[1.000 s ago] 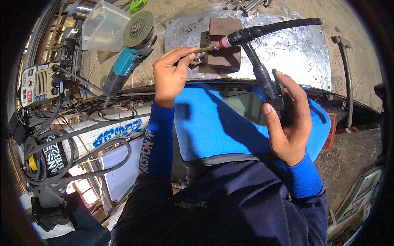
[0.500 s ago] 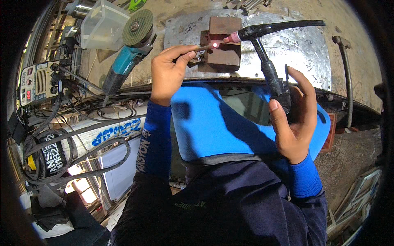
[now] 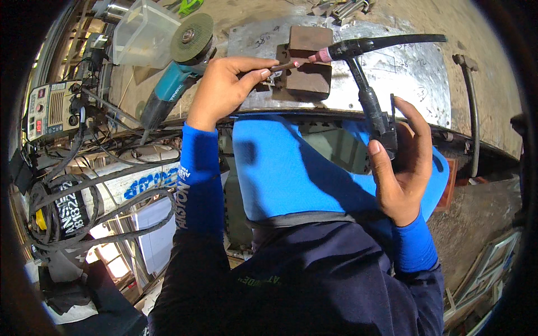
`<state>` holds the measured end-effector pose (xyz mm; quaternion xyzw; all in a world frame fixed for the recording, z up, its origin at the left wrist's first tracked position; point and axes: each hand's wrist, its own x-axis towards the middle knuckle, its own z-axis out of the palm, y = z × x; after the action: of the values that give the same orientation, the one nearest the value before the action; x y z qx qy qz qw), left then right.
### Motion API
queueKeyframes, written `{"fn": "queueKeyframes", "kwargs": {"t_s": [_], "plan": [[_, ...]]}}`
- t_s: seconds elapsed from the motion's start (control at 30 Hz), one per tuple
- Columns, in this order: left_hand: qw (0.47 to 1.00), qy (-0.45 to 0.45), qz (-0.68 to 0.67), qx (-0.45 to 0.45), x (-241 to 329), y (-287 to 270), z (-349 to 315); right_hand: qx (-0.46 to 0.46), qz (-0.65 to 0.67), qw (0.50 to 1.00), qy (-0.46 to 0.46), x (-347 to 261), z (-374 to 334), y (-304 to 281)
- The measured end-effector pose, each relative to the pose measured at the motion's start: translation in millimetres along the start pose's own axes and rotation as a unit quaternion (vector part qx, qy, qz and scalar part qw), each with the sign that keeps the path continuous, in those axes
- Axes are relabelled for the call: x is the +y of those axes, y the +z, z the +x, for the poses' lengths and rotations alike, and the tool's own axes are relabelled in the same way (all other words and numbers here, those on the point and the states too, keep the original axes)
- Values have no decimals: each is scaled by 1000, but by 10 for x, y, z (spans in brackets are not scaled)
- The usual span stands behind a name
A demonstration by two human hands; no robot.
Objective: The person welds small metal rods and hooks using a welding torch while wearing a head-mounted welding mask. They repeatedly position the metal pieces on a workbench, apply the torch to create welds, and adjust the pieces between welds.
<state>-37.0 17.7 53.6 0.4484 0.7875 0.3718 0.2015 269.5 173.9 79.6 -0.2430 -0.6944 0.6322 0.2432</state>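
Note:
My left hand [image 3: 223, 87] is closed in a pinch on a short brown metal rod [image 3: 284, 66], which points right over the work. The rod's tip glows a faint pink. A black welding torch [image 3: 370, 103] with a pink ceramic cup is in my right hand [image 3: 404, 176], my fingers closed round its handle and the index finger at the long trigger lever. The cup faces the rod tip across a small gap. Beneath them lie two brown metal blocks, the far block [image 3: 310, 40] and the near block [image 3: 308, 83], on a silvery metal plate [image 3: 386, 92]; part of the near one is in shadow.
An angle grinder [image 3: 174, 84] and a clear plastic bin [image 3: 140, 36] are left of the plate. A hammer [image 3: 472, 112] lies at right. Further left are a welding machine [image 3: 55, 112], a white gas cylinder [image 3: 134, 182] and looped black cables [image 3: 106, 241]. Blue cloth covers my lap.
The bright glow at the rod tip has dimmed. My left hand and forearm have shifted slightly left; the torch stays almost still in my right hand.

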Motion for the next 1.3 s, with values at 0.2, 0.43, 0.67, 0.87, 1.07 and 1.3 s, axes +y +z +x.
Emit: {"fn": "queueKeyframes", "kwargs": {"t_s": [0.2, 0.43, 0.67, 0.87, 1.07, 1.3], "plan": [[995, 92, 7, 40, 27, 138, -176, 30, -22, 997, -61, 68, 14, 14], [984, 139, 44, 100, -115, 239, -258, 19, -24, 997, -72, 49, 21, 40], [979, 156, 55, 116, -146, 304, -252, 8, -12, 999, -29, 35, 30, 57], [979, 152, 65, 120, -163, 310, -251, 2, -3, 1000, -22, 20, 48, 85], [984, 131, 35, 112, -169, 303, -254, 17, -7, 997, -76, 56, 77, 129], [981, 143, 59, 114, -138, 312, -308, 8, -15, 995, -94, 61, 58, 158]]}}
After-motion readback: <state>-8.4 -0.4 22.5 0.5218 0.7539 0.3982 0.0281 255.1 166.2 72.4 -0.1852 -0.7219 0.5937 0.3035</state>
